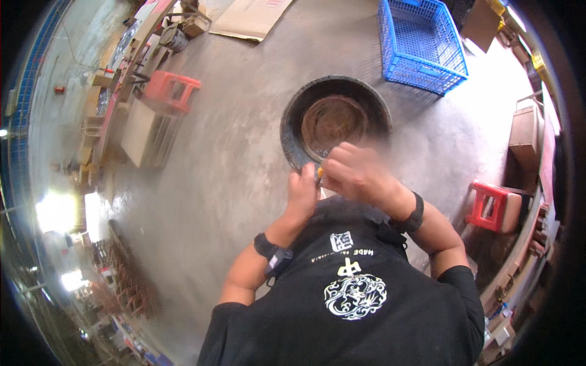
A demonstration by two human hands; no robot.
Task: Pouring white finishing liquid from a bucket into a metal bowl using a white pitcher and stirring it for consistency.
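My left hand (pixel 301 194) and my right hand (pixel 360 174) meet close in front of my body, just over the near rim of a round black basin (pixel 290 125). The fingers of my left hand are closed on a small thing with a yellow part (pixel 320 172), too small to name. Curled inward, the right hand's fingers press against the same spot; what they grip is hidden, and the hand is slightly blurred. Inside the basin lies a brownish, ring-shaped mass (pixel 334 125), whose kind I cannot make out.
A blue plastic crate (pixel 421 36) stands on the floor beyond the basin, to the right. Flat cardboard (pixel 251 17) lies at the far left. Red stools (pixel 172 90) (pixel 493 207) are at both sides, near cluttered workbenches. A pale box (pixel 146 134) sits beside the left stool.
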